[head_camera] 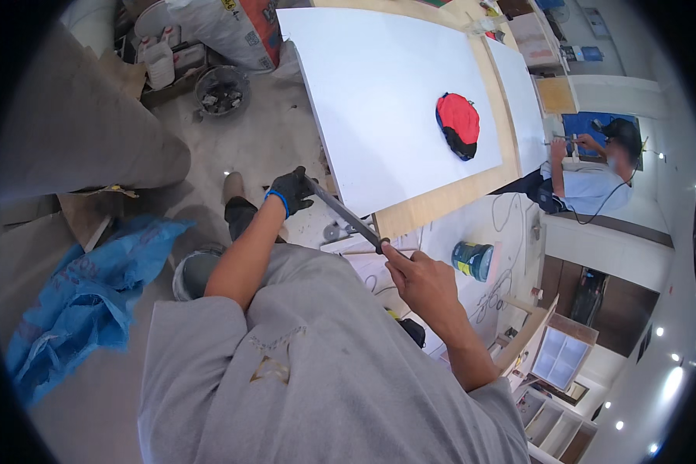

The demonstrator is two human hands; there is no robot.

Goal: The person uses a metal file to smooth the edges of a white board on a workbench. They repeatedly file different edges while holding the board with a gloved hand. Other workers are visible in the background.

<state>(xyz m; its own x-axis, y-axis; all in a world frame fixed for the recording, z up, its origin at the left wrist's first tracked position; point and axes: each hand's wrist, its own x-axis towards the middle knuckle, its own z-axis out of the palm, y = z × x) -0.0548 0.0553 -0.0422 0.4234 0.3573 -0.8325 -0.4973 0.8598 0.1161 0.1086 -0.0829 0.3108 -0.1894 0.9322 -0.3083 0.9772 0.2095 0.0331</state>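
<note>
A long flat metal file (348,214) slants between my hands, below the near corner of a large white panel (394,104). My right hand (423,278), bare, is closed on its dark handle. The far end of the blade lies at my left hand (293,191), which wears a dark glove with a blue cuff; thumb and fingertips are at the tip, but how firmly they grip it cannot be told. A red and black cloth item (459,124) lies on the white panel, which rests over a plywood board (435,209).
A blue woven sack (93,296) lies at the left, near a bucket (194,275). A debris bucket (221,93) and jugs (159,61) stand beyond. A green paint pail (472,261) and cables are on the floor at right. Another person (591,180) works beyond the panels.
</note>
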